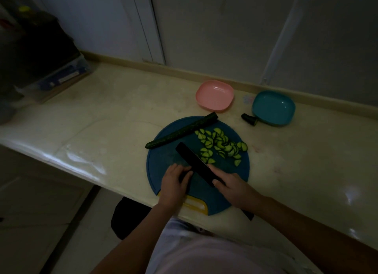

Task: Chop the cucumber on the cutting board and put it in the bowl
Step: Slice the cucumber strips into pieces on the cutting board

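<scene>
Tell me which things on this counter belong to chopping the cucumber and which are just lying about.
In the job: cutting board, long cucumber, cut slices, knife in the right hand, dark piece under the left hand, pink bowl and teal bowl (both empty; cannot tell which is meant).
Lying about: cucumber end beside the teal bowl, box at far left.

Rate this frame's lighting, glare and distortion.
Head view: underexposed overall, the knife reads as a black bar and whatever lies under the left hand is lost in shadow. Head view: glare streaks on the countertop at left and right. Head view: wide-angle bending of the counter edges, corners darkest, though the cucumber slices are legible.
</scene>
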{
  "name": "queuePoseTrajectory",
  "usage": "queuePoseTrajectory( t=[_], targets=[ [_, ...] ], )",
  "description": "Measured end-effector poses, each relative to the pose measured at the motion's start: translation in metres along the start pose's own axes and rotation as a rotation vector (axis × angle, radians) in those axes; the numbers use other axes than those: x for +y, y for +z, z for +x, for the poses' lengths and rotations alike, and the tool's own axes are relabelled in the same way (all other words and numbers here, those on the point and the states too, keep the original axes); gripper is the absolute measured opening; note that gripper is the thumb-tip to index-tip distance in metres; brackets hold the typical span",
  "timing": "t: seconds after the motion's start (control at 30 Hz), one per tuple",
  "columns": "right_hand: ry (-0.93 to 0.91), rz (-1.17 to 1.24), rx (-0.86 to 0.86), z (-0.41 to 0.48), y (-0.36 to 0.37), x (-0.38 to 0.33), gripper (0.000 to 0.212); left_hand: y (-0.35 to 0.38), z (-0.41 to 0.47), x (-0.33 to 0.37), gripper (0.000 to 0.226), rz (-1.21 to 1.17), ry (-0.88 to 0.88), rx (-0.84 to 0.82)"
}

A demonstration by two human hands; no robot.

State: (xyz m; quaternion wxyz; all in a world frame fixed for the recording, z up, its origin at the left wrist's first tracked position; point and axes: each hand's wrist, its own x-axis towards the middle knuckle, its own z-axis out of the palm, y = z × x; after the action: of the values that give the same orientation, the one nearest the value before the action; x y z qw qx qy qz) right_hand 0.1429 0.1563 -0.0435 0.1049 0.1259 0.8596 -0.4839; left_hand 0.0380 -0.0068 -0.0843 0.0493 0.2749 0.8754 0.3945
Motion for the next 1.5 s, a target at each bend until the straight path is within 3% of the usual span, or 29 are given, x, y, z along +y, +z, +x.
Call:
queuePoseTrajectory(
  t=[0.2,0.37,0.83,1.3,1.5],
  targets=[
    [-0.032,-0.101,0.021,0.011,0.011,-0.002,0.052,0.000,0.000,0.000,0.008,0.005,0.001,-0.008],
    [-0.011,-0.052,0.045,0.008,0.009,0.008,0.052,0.000,-0.001,0.001,0.006,-0.008,-0.009,-0.019],
    [-0.017,0.027,0.021,-0.006,0.003,0.005,0.051,0.001,-0.001,-0.001,0.008,-0.006,-0.028,-0.010],
    [-0.052,-0.110,0.023,0.005,0.017,-0.004,0.052,0.000,0.000,-0.002,0.007,-0.019,-0.004,0.004],
    [-0.057,-0.127,0.035,0.011,0.016,-0.003,0.052,-0.006,-0.002,-0.005,0.016,0.004,0.042,-0.034]
  ],
)
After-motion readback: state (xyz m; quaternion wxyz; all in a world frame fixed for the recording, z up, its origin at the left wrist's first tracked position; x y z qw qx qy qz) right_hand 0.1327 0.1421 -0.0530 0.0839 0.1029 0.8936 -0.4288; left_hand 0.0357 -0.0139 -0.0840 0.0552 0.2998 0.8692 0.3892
